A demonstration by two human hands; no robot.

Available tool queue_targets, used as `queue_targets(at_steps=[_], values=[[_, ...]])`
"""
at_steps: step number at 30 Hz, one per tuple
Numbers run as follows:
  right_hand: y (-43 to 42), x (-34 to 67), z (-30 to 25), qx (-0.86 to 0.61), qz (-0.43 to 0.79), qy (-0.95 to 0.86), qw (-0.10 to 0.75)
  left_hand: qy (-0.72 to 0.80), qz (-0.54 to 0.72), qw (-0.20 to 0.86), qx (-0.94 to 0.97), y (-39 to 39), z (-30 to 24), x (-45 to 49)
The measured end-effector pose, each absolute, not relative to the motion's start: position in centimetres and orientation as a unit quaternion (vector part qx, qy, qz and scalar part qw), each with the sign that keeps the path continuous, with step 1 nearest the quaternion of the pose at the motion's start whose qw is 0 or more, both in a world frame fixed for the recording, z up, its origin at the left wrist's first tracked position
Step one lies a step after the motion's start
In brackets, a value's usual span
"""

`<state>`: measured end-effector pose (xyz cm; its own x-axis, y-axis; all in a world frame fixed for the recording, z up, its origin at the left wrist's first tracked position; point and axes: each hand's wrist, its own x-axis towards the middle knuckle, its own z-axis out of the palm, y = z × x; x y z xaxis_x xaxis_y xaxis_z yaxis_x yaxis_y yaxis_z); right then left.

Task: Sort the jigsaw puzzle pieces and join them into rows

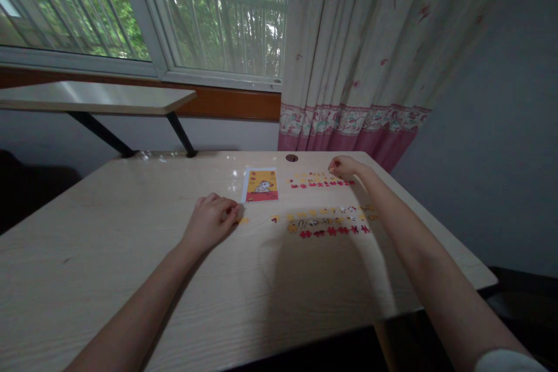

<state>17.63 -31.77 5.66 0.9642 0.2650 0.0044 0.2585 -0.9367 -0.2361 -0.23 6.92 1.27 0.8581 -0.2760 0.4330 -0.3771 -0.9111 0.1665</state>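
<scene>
My left hand [213, 220] rests on the light wooden table [131, 256] with its fingers curled, the fingertips close to a small yellow puzzle piece [244, 220]. My right hand [343, 167] reaches to the far row of yellow and red puzzle pieces [320, 181], fingers pinched at that row's right end; what they hold is too small to see. A small picture card [261, 185], yellow and red with a white figure, lies between the hands. A nearer group of yellow, white and red pieces [331, 222] lies in rows under my right forearm.
A round cable hole [292, 157] sits near the table's far edge. A narrow shelf on black brackets [96, 97] runs under the window at the back left. A patterned curtain [370, 58] hangs at the back right. The table's right edge drops off beside my right arm.
</scene>
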Motion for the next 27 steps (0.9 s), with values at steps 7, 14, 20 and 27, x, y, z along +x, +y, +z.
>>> queue_targets(at_steps=[7,14,20,27], values=[[-25.1,11.3,5.8,-0.900,0.023,-0.301,0.313,-0.197,0.190,0.165,0.948,5.4,1.6,-0.9],[-16.7,4.6,3.6,-0.795,0.054,-0.324,0.511,-0.238,0.173,0.257,0.920,4.6,1.6,-1.1],[-14.6,3.4,1.3,-0.729,0.104,-0.244,0.632,-0.199,0.154,0.376,0.892,4.0,1.7,-1.4],[-14.3,2.4,0.4,-0.719,0.130,-0.200,0.653,-0.168,0.155,0.402,0.887,3.7,1.4,-1.4]])
